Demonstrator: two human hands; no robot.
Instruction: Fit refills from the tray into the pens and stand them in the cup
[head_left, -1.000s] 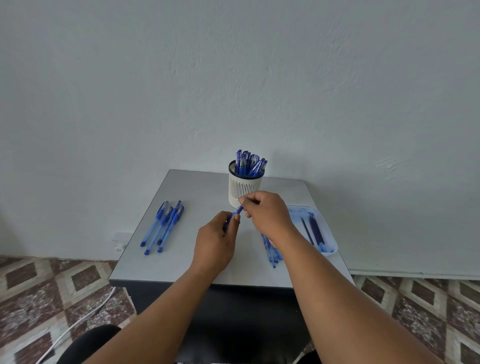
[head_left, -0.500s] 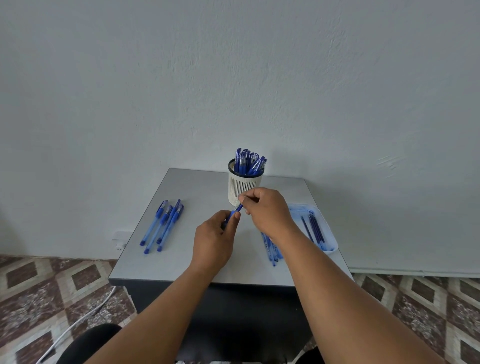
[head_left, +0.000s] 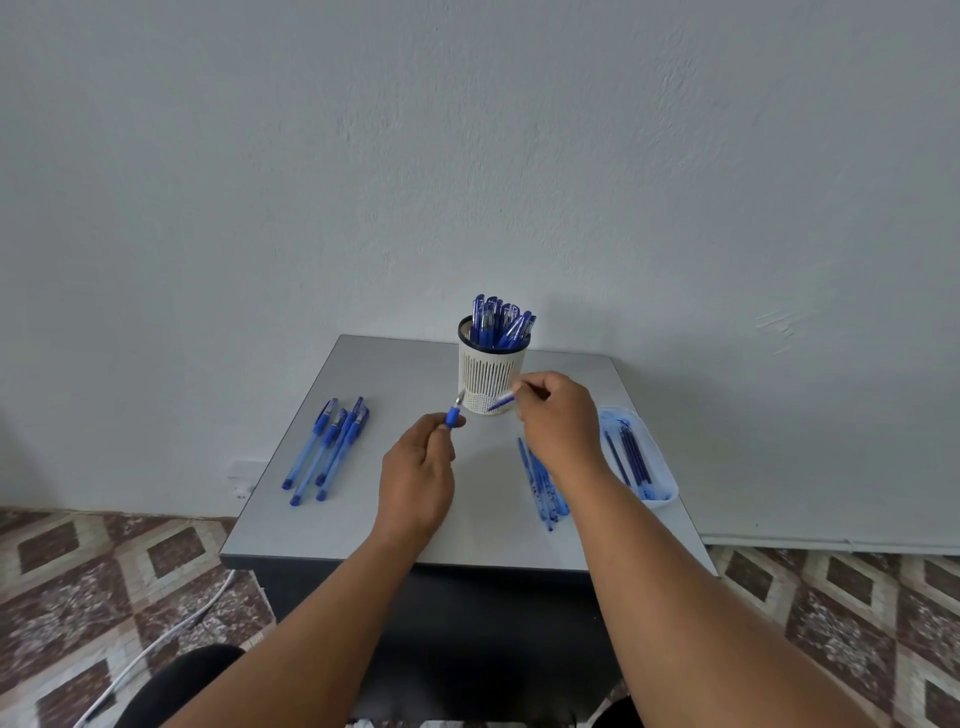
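My left hand (head_left: 415, 473) pinches a short blue pen tip section (head_left: 455, 415) with a metal point, held up in front of the cup. My right hand (head_left: 558, 421) grips the pen barrel (head_left: 502, 400), whose open end points left toward the tip piece; the two parts are apart. Behind them stands the white slotted cup (head_left: 491, 371) holding several blue capped pens (head_left: 501, 325). The pale blue tray (head_left: 654, 467) at the right holds dark blue refills (head_left: 631, 454).
Several blue pens (head_left: 327, 449) lie side by side on the left of the grey table (head_left: 363, 530). More blue pens (head_left: 543, 488) lie under my right wrist. A white cable (head_left: 156, 644) runs over the tiled floor at lower left.
The two hands were together on one pen; now they have drawn apart, the tip section in the left and the barrel in the right.
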